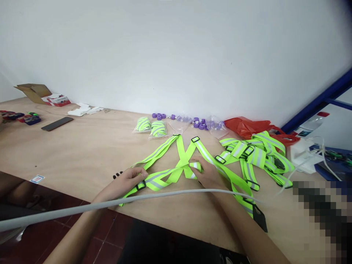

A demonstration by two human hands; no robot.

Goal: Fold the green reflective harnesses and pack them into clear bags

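Observation:
A neon-yellow reflective vest [183, 160] made of elastic straps lies spread on the table, its straps crossing in an X, with black buckles at the strap ends. My left hand [131, 179] pinches a strap of it beside a black buckle [141, 185]. Just right of the crossing, my right hand [207, 172] has its fingers closed on a strap with a silver stripe. Farther right, one strap runs down to a black clip piece [259, 216] near the table's front edge. A grey cable passes in front of both forearms.
More reflective straps [257, 156] lie heaped at right by a red plastic bag [246, 126]. Two bagged strap rolls [158, 129] and purple rings [199, 123] line the wall. A dark phone [57, 124] and open cardboard box [34, 92] are at left. A grey cable [165, 193] crosses the foreground.

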